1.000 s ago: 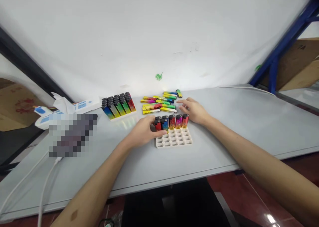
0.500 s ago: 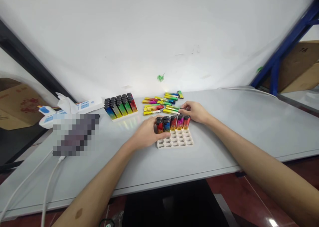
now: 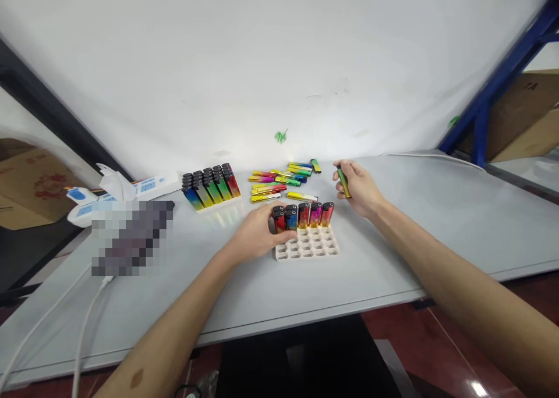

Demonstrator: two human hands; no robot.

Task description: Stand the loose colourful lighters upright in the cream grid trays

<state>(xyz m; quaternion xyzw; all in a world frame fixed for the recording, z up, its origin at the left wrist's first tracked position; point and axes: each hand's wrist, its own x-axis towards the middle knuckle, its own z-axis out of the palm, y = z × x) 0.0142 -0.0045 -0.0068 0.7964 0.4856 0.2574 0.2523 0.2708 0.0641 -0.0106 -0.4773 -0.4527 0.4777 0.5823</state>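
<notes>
My left hand (image 3: 257, 233) is wrapped round the red and blue lighters (image 3: 292, 219) at the left end of a white holder (image 3: 307, 248). Three more lighters (image 3: 315, 215) stand in its back row, while the front rows of holes hold nothing. My right hand (image 3: 358, 189) grips a green and yellow lighter (image 3: 344, 182), black top up, above the table to the right of the pile. Several shiny lighters (image 3: 268, 188) lie loose behind the holder. Further left, a second holder (image 3: 218, 205) is packed with upright lighters (image 3: 212, 185).
A white power strip (image 3: 157, 184) and a pixelated dark object (image 3: 135, 238) with white cables (image 3: 82, 322) are on the left of the grey table (image 3: 244, 305). Cardboard boxes (image 3: 32, 182) stand beyond the left side, and a blue frame (image 3: 483, 121) rises at right.
My right hand has picked a lighter off the pile and moved right and up with it, turning it upright. My left hand has stayed at the holder.
</notes>
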